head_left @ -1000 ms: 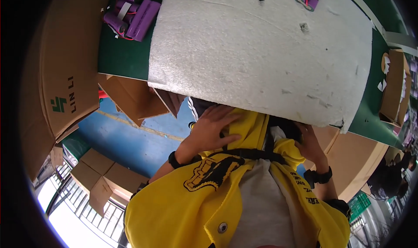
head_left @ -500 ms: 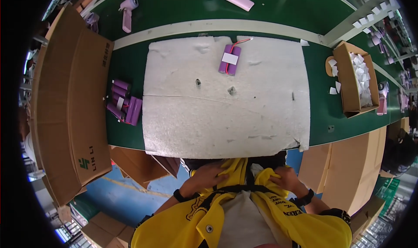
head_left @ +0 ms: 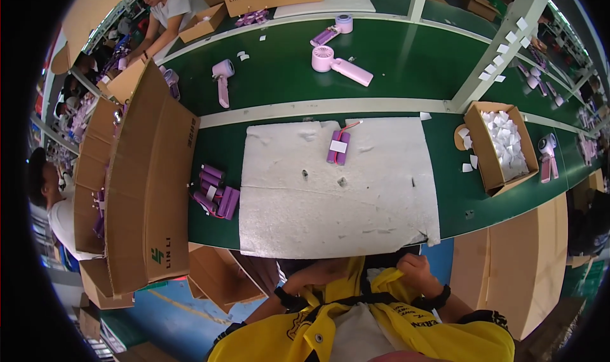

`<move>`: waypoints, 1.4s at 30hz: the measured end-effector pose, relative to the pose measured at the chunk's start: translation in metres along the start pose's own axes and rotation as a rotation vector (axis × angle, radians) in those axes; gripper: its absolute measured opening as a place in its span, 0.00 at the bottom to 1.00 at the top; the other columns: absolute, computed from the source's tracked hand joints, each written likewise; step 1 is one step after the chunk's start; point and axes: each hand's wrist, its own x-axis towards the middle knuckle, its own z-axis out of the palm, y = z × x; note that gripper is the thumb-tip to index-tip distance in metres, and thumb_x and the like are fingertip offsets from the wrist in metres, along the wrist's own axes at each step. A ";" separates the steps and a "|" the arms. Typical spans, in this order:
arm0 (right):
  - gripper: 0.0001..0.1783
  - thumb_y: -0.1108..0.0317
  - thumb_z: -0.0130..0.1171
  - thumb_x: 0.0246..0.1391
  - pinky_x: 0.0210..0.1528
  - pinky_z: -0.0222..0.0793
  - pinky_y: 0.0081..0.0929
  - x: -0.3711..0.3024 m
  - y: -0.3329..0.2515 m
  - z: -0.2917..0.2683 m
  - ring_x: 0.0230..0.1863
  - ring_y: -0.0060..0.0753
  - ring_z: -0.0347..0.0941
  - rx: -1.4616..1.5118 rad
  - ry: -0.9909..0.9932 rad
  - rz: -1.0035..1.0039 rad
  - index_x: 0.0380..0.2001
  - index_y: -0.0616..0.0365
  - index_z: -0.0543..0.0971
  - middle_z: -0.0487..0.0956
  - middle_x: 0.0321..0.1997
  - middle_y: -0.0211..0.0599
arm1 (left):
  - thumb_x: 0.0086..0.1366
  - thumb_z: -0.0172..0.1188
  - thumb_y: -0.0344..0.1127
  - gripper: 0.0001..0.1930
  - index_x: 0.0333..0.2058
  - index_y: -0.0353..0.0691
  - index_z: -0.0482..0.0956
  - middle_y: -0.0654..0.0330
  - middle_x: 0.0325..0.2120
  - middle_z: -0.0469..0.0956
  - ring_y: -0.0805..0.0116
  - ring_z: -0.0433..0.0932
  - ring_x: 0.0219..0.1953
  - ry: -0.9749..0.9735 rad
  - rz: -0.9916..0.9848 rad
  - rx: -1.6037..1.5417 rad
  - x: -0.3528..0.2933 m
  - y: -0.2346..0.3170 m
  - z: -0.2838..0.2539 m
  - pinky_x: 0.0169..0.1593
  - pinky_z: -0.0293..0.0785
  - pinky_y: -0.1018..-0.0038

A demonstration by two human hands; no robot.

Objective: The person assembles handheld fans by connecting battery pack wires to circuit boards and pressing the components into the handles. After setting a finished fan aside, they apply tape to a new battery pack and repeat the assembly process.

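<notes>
At the lower middle, below the table's front edge, my left hand [head_left: 323,273] is at the front of my yellow jacket [head_left: 273,330]. Its fingertips are partly tucked out of sight by the cloth, and it appears to grip the jacket's edge. My right hand [head_left: 416,271] is closed in a fist around the jacket's other side. On the white foam sheet [head_left: 305,216] lies a purple two-cell battery pack [head_left: 338,147] with a white label and red wires, out of reach of both hands. More purple battery packs [head_left: 216,193] are heaped left of the foam.
A tall cardboard box [head_left: 152,190] stands at the left. To the right, a small carton [head_left: 495,149] holds white paper pieces. Pink handheld fans [head_left: 343,68] lie beyond the pale rail [head_left: 330,109]. A metal post [head_left: 502,47] rises at right. Co-workers sit at far left.
My view has tilted up, so the table sits lower and a co-worker and more fans show at the back. My hands stay at the jacket; my left fingers are less visible.
</notes>
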 end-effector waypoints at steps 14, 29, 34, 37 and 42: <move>0.32 0.47 0.67 0.45 0.64 0.59 0.40 0.044 0.021 0.035 0.60 0.53 0.67 0.186 -0.732 0.341 0.51 0.53 0.77 0.75 0.55 0.51 | 0.69 0.57 0.42 0.23 0.58 0.36 0.70 0.51 0.54 0.73 0.62 0.70 0.55 0.118 -0.051 -0.129 0.012 -0.009 -0.018 0.62 0.63 0.70; 0.31 0.50 0.68 0.45 0.46 0.75 0.41 0.004 0.003 -0.008 0.45 0.48 0.78 0.280 -0.566 0.725 0.50 0.55 0.77 0.80 0.46 0.48 | 0.68 0.59 0.43 0.25 0.57 0.32 0.70 0.52 0.53 0.74 0.61 0.72 0.55 -0.003 -0.194 -0.665 0.016 -0.082 -0.082 0.59 0.69 0.68; 0.27 0.50 0.66 0.46 0.46 0.74 0.43 0.012 -0.021 -0.003 0.44 0.52 0.77 0.199 -0.294 0.896 0.45 0.58 0.80 0.81 0.43 0.50 | 0.68 0.59 0.42 0.25 0.57 0.32 0.69 0.52 0.53 0.74 0.61 0.72 0.55 -0.031 -0.141 -0.493 0.021 -0.088 -0.088 0.59 0.69 0.69; 0.26 0.51 0.64 0.48 0.47 0.74 0.43 0.010 -0.019 0.033 0.45 0.55 0.77 0.159 -0.126 0.863 0.45 0.58 0.80 0.81 0.41 0.52 | 0.68 0.58 0.41 0.25 0.58 0.33 0.69 0.52 0.54 0.74 0.61 0.71 0.55 -0.028 -0.122 -0.415 0.015 -0.096 -0.082 0.59 0.68 0.69; 0.29 0.51 0.64 0.49 0.48 0.73 0.43 -0.012 0.017 0.072 0.47 0.55 0.76 -0.015 -0.455 0.664 0.48 0.62 0.77 0.80 0.43 0.56 | 0.68 0.58 0.40 0.24 0.58 0.33 0.69 0.52 0.54 0.74 0.62 0.71 0.55 0.022 -0.108 -0.312 -0.011 -0.115 -0.063 0.59 0.68 0.69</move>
